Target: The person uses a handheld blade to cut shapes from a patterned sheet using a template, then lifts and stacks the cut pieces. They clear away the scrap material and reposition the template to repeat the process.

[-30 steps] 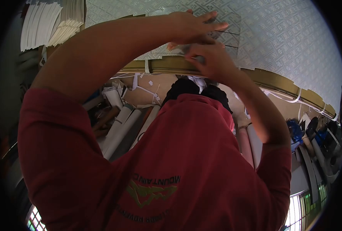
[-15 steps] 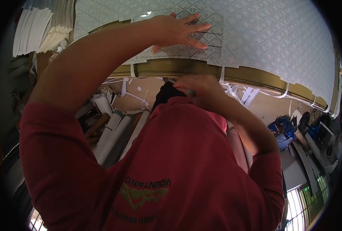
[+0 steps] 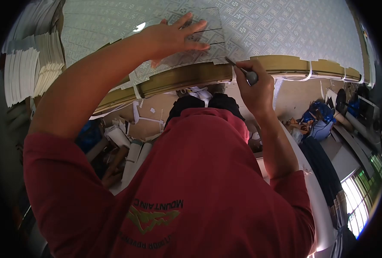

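Observation:
My left hand [image 3: 167, 41] lies with spread fingers on a clear plate [image 3: 213, 50] that has dark lines across it. Under the plate is a pale sheet [image 3: 290, 32] with a silvery geometric pattern; its near edge is cut in steps. In my right hand [image 3: 257, 84] is a slim, knife-like tool [image 3: 251, 78] with a rounded grey handle. Its dark tip points up and left, right at the plate's near right corner.
The table's brownish front edge [image 3: 178, 74] runs across in front of me, with white ties looped around it. Stacks of white sheets [image 3: 21, 77] stand at the far left. Below are rolls [image 3: 133, 157], paper scraps on the floor, and a blue bag [image 3: 322, 116] at the right.
My right hand has risen from beneath the table edge to the sheet's near edge, bringing the tool to the plate's corner. My left hand stays spread on the plate; the view has shifted.

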Tool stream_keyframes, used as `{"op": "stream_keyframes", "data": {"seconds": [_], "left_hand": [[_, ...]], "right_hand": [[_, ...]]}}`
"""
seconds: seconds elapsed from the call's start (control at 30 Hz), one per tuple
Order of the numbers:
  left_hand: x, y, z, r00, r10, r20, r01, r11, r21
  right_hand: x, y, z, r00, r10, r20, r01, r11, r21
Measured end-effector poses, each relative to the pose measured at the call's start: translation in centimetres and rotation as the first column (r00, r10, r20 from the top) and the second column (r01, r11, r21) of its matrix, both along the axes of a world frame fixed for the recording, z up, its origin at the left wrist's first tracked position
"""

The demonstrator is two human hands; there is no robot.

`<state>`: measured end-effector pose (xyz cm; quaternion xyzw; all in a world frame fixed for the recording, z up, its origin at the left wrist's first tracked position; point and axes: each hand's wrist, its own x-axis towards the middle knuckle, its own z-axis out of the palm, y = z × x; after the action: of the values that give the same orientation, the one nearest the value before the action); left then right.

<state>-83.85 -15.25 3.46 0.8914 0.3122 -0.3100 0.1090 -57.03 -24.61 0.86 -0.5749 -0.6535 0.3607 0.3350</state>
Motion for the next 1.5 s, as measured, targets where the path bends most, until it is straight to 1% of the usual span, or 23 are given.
{"op": "stream_keyframes", "data": {"seconds": [0.07, 0.13, 0.17, 0.23, 0.33, 0.47, 0.57, 0.63, 0.67, 0.73, 0.77, 0.87, 0.9, 0.97, 1.0, 1.07, 1.1, 1.17, 1.2, 1.27, 1.33, 1.47, 1.5], "left_hand": [[-0.3, -0.1, -0.3, 1.0, 0.006, 0.021, -0.006, 1.0, 0.01], [-0.4, -0.1, -0.4, 0.999, 0.006, 0.032, -0.006, 1.0, 0.011], [-0.4, -0.1, -0.4, 1.0, 0.016, 0.026, -0.016, 1.0, 0.006], [-0.5, 0.0, -0.5, 0.999, -0.002, 0.044, 0.001, 1.0, 0.019], [-0.8, 0.0, -0.4, 0.997, -0.03, 0.066, 0.028, 0.999, 0.031], [-1.1, 0.1, -0.3, 0.995, -0.04, 0.096, 0.038, 0.999, 0.022], [-1.2, 0.2, -0.6, 0.992, -0.067, 0.11, 0.062, 0.997, 0.045], [-1.3, 0.2, -0.7, 0.991, -0.066, 0.117, 0.062, 0.997, 0.039], [-1.3, 0.3, -0.7, 0.991, -0.064, 0.114, 0.061, 0.998, 0.035], [-1.1, 0.2, -0.4, 0.992, -0.062, 0.106, 0.059, 0.998, 0.033], [-1.1, 0.2, -0.3, 0.994, -0.058, 0.094, 0.055, 0.998, 0.033], [-1.2, 0.4, 0.2, 0.994, -0.052, 0.099, 0.053, 0.999, -0.008], [-1.2, 0.5, 0.1, 0.995, -0.04, 0.092, 0.041, 0.999, -0.008], [-1.0, 0.2, -0.4, 0.994, -0.049, 0.099, 0.046, 0.998, 0.037], [-1.0, 0.2, -0.3, 0.994, -0.048, 0.093, 0.045, 0.999, 0.031], [-0.9, 0.4, 0.3, 0.994, -0.049, 0.101, 0.05, 0.999, -0.01], [-1.0, 0.3, 0.4, 0.994, -0.049, 0.095, 0.05, 0.999, -0.008], [-1.2, 0.2, 0.3, 0.987, -0.04, 0.158, 0.041, 0.999, 0.0], [-1.4, 0.2, -0.1, 0.987, -0.04, 0.156, 0.04, 0.999, 0.004], [-1.7, 0.0, -1.3, 0.975, -0.069, 0.21, 0.05, 0.994, 0.092], [-1.6, 0.1, -1.1, 0.977, -0.066, 0.205, 0.047, 0.994, 0.098], [-1.7, -0.1, -0.8, 0.977, -0.061, 0.203, 0.044, 0.995, 0.089], [-1.8, -0.1, -1.1, 0.976, -0.06, 0.208, 0.042, 0.995, 0.09]], "right_hand": [[-0.7, -0.4, 0.1, 0.998, -0.057, 0.026, 0.057, 0.998, -0.003], [-1.4, -0.7, 0.4, 0.981, -0.193, 0.013, 0.193, 0.976, -0.099], [-1.8, -0.9, 0.3, 0.979, -0.204, 0.027, 0.206, 0.974, -0.09], [-2.5, -1.2, 0.0, 0.954, -0.297, 0.038, 0.298, 0.954, -0.035], [-3.2, -1.2, -0.1, 0.937, -0.335, 0.099, 0.336, 0.942, 0.012], [-4.1, -0.9, 0.1, 0.93, -0.349, 0.115, 0.348, 0.937, 0.028], [-4.8, -0.7, 0.5, 0.928, -0.352, 0.123, 0.343, 0.935, 0.087], [-5.3, -0.5, 1.4, 0.905, -0.348, 0.246, 0.353, 0.935, 0.024], [-5.4, -0.5, 1.4, 0.903, -0.349, 0.249, 0.354, 0.935, 0.026], [-5.6, -0.7, 1.1, 0.896, -0.367, 0.251, 0.351, 0.93, 0.108], [-5.8, -1.1, 0.7, 0.895, -0.366, 0.253, 0.35, 0.931, 0.109], [-5.8, -3.2, -1.9, 0.867, -0.486, 0.105, 0.479, 0.873, 0.089], [-5.7, -2.6, -2.3, 0.874, -0.476, 0.099, 0.47, 0.879, 0.086], [-5.7, -1.6, -3.0, 0.873, -0.487, 0.019, 0.487, 0.873, -0.004], [-5.7, 0.0, -3.6, 0.886, -0.463, -0.001, 0.463, 0.886, 0.035], [-6.6, 4.3, -3.2, 0.924, -0.382, 0.025, 0.375, 0.915, 0.146], [-7.0, 6.7, -3.2, 0.928, -0.373, 0.016, 0.365, 0.916, 0.164], [-7.7, 9.3, -3.2, 0.932, -0.363, 0.002, 0.357, 0.916, 0.184], [-7.9, 10.0, -3.1, 0.931, -0.362, 0.036, 0.351, 0.92, 0.176], [-8.0, 10.7, -3.6, 0.932, -0.353, 0.078, 0.336, 0.926, 0.172], [-8.1, 10.3, -5.1, 0.921, -0.378, -0.091, 0.388, 0.91, 0.148], [-7.3, 10.2, -6.4, 0.942, -0.314, -0.12, 0.328, 0.937, 0.119], [-7.1, 10.4, -6.6, 0.927, -0.312, -0.209, 0.334, 0.939, 0.079]]}}
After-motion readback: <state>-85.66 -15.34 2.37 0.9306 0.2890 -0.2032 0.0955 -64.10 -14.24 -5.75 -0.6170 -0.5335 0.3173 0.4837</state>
